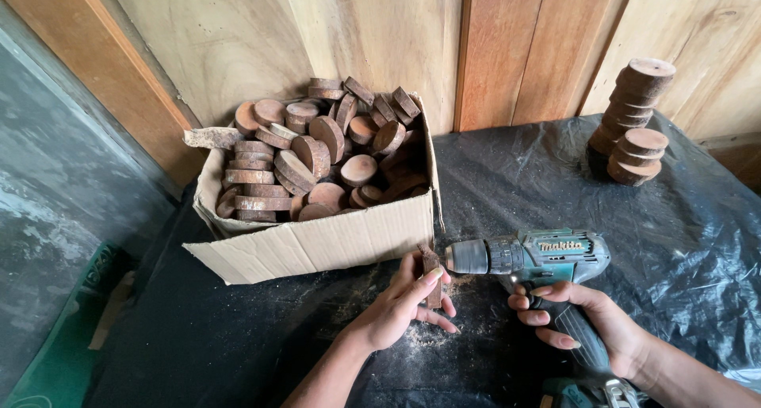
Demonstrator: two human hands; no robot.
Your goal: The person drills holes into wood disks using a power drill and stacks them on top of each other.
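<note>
Left grip (404, 301) is closed around a small wooden disc (432, 277), thumb on one flat face and fingers behind the other, so the piece stands on edge on the table (515, 170) with its rim facing the drill. Right grip (583, 321) is wrapped tight on the handle of a teal cordless drill (547, 257), whose chuck points left and sits just beside the disc; whether the bit touches the wood cannot be told.

That disc looks stiff, dry and light, with rough bark at the rim, so it should not slip easily. It is thin, though, and may split near the edge. Pinching it across the flat faces, low and clear of the drill's line, seems the safest hold. By comparison the drill is heavy and rigid, with a moulded handle made for one hand.

Pale sawdust (428, 333) lies under and just in front of the left grip, on wrinkled black plastic sheeting. Beyond that grip stands an open brown cardboard box (317, 245), plain-sided and torn at the rim, heaped with similar discs. Far beyond the right grip a stack of discs (634, 122) leans near the plank wall. A light-coloured label marks the drill's body.
</note>
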